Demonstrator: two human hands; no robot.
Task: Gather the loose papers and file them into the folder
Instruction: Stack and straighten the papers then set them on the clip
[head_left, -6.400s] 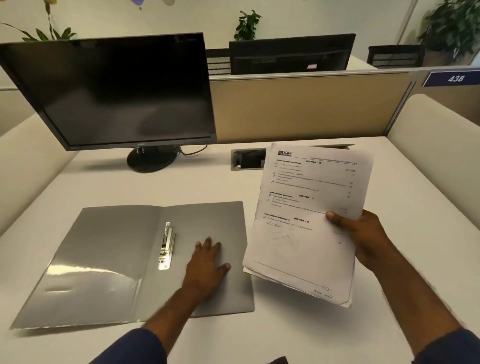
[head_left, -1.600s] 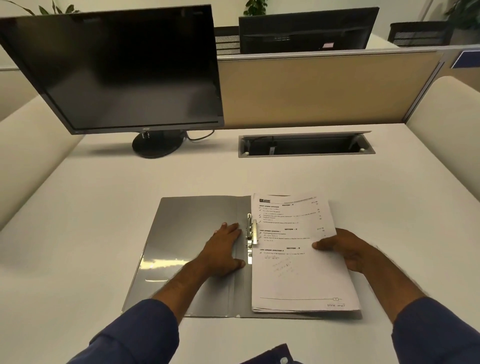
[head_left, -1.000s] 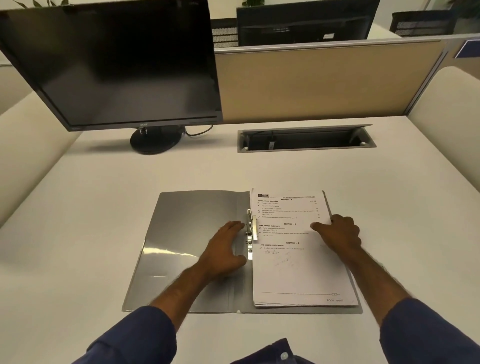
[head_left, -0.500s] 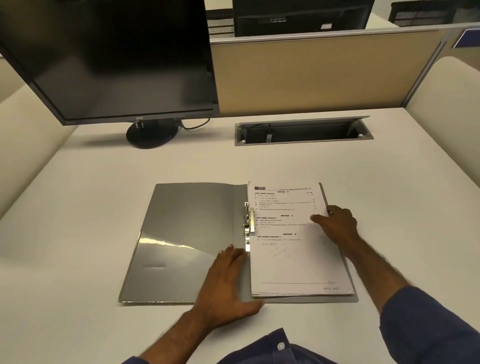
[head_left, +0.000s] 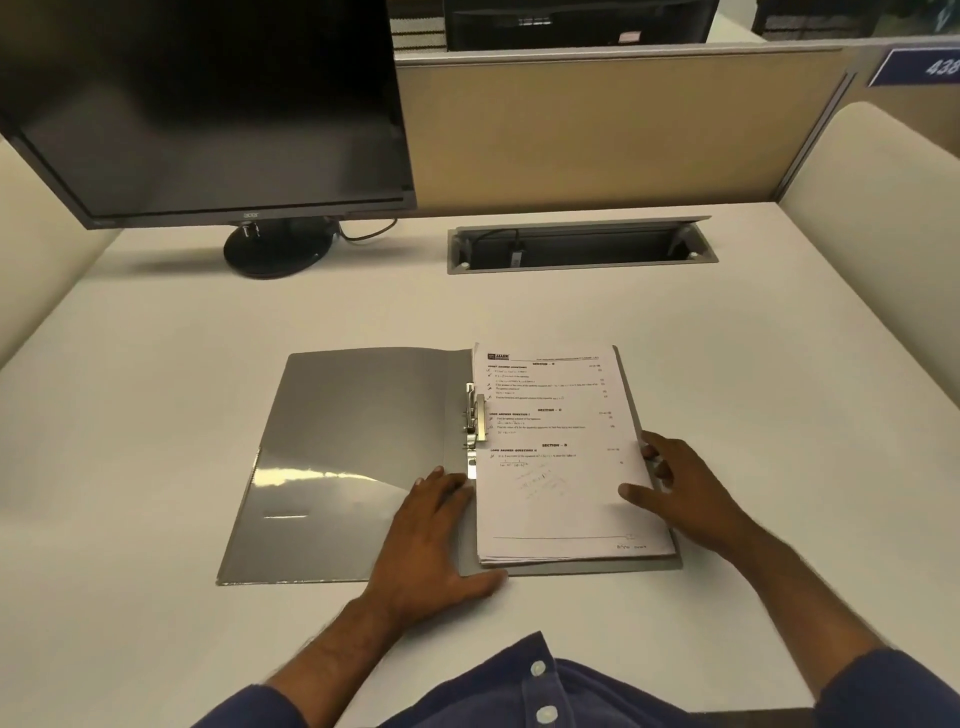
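On desk: grey folder (head_left: 363, 441) open, papers (head_left: 561, 457) stacked at 3 o'clock of clip (head_left: 474, 421).
Left hand (head_left: 431, 540): fingers flat, splayed on folder.
Right hand (head_left: 680, 493): fingers spread, pressing the papers' 3 o'clock edge.

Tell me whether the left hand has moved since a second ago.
Yes. The left hand slid back toward the person along the folder, from beside the metal clip to the folder's near edge.

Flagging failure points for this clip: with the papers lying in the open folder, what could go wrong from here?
1. The paper stack lies beside the metal clip, apparently not fastened; closing the folder now could let sheets slide out.
2. The stack's bottom edges look fanned, so sheets may crease.
3. The right hand is at the stack's outer edge, and pushing could skew it.
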